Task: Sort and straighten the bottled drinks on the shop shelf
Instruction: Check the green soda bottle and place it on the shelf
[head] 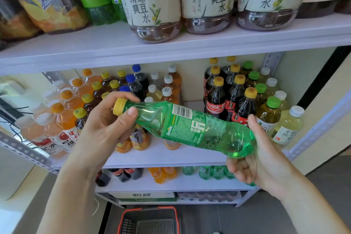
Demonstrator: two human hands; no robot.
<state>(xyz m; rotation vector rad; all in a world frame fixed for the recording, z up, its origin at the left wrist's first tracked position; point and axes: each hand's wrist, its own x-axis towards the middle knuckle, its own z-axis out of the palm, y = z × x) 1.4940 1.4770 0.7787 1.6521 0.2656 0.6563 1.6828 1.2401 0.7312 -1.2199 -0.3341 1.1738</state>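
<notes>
The Sprite bottle (190,125) lies almost level in the air in front of the middle shelf (171,156), touching no shelf, with its yellow cap (119,106) to our left and its base dipping lower to our right. Our left hand (106,129) is curled round the neck just under the cap, thumb on the near side and fingers over the top. Our right hand (252,163) cups the base, fingers folded beneath it and thumb laid along the far side. We cannot read the fill level through the green plastic, but we judge it a sealed soft-drink bottle: moderately heavy, with thin walls that give under a squeeze. The glossy label looks likely to slide in a loose grip. The firm neck ring and the moulded base look like the surest holds, and for standing it upright we would take it by the waist, one-handed. Behind it stand Coca-Cola bottles (215,99), and matching green bottles (209,172) sit on the shelf below, probably where it belongs. A red-rimmed basket (148,220) rests on the floor.
</notes>
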